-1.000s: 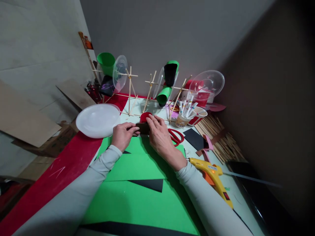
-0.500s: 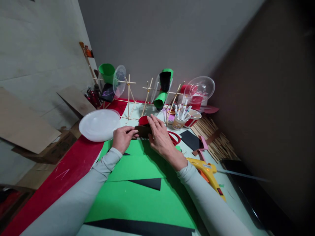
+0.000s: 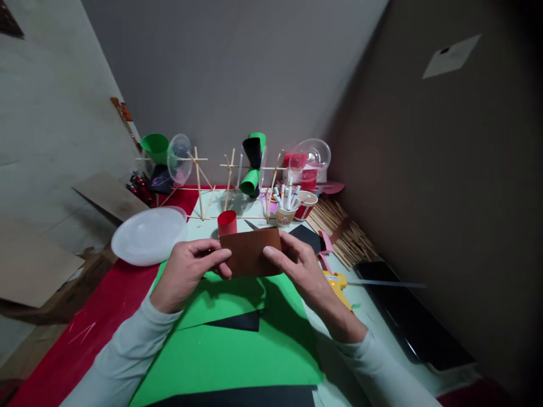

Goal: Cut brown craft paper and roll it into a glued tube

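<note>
A piece of brown card (image 3: 249, 253) is held up between both hands, its broad face turned toward me. My left hand (image 3: 192, 268) pinches its left end, thumb in front and fingers behind. At the right end my right hand (image 3: 299, 265) grips it the same way, thumb on the near face. Just behind the card stands a small red paper tube (image 3: 227, 221), its lower part hidden. Green sheets (image 3: 237, 356) lie beneath my hands, with black paper (image 3: 237, 321) showing between them. A pointed grey blade (image 3: 251, 224) peeks out behind the card.
Stick frames carrying green and black paper cones (image 3: 251, 151) stand at the back. Paper cups (image 3: 306, 204), one with white sticks, sit right of them, near a bundle of sticks (image 3: 339, 234). A yellow glue gun (image 3: 338, 285) lies right; a white plastic lid (image 3: 146, 236) lies left.
The brown card has been raised and turned to face me, closer than before. My right hand has moved from lying over it to gripping its right end. The view has shifted.
</note>
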A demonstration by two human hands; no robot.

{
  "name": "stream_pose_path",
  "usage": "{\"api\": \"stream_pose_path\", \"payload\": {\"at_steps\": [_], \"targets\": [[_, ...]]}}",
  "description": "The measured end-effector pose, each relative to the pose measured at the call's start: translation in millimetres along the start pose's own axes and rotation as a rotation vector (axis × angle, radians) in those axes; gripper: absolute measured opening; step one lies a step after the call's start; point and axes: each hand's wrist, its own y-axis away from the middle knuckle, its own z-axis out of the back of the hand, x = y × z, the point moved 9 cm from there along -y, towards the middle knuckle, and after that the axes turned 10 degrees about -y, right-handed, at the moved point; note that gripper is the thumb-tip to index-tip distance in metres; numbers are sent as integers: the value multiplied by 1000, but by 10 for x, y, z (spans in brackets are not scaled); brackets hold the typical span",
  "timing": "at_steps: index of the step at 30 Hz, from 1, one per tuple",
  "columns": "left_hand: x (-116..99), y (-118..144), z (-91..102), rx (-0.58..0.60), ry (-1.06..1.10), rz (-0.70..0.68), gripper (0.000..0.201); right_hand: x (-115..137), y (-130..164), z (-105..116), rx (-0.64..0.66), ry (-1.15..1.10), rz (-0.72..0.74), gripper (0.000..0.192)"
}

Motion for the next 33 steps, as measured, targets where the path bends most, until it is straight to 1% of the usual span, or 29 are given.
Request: {"api": "stream_pose_path", "payload": {"at_steps": [2, 5, 8, 10, 12, 14, 16, 18, 20, 23, 26, 28, 29, 31, 33], "targets": [[-25, 82, -57, 45, 27, 12, 24, -28, 48, 16, -19, -69, -27, 28], [12, 169, -121, 89, 89, 61, 23, -110, 78, 27, -24, -203, -72, 27], [66, 212, -147, 102, 131, 104, 22, -171, 87, 1, 0, -364, -117, 24], [69, 222, -132, 85, 131, 99, 23, -171, 87, -10, 11, -391, -133, 24], [42, 228, -93, 53, 91, 72, 23, -160, 85, -4, 12, -341, -147, 27], [6, 243, -60, 32, 22, 51, 23, -126, 81, 39, -8, -211, -133, 33], [-14, 266, -50, 33, -37, 55, 23, -18, 80, 105, -39, -50, -41, 40], [-31, 288, -56, 42, -71, 60, 25, 142, 101, 156, -64, 89, 94, 43], [-52, 301, -76, 55, -104, 49, 27, 279, 138, 162, -56, 200, 189, 40], [-85, 313, -157, 116, -207, 14, 25, 386, 179, 64, 37, 358, 233, 29], [-121, 329, -278, 221, -315, -36, 20, 391, 199, -103, 180, 405, 231, 16], [-157, 343, -348, 278, -367, -84, 20, 338, 202, -197, 262, 380, 196, 8], [-171, 348, -373, 296, -385, -103, 20, 299, 200, -231, 289, 360, 165, 6], [-172, 347, -391, 302, -385, -115, 17, 200, 189, -264, 307, 315, 79, 10], [-132, 330, -369, 265, -313, -77, 14, 106, 167, -232, 242, 257, -6, 11]]}}
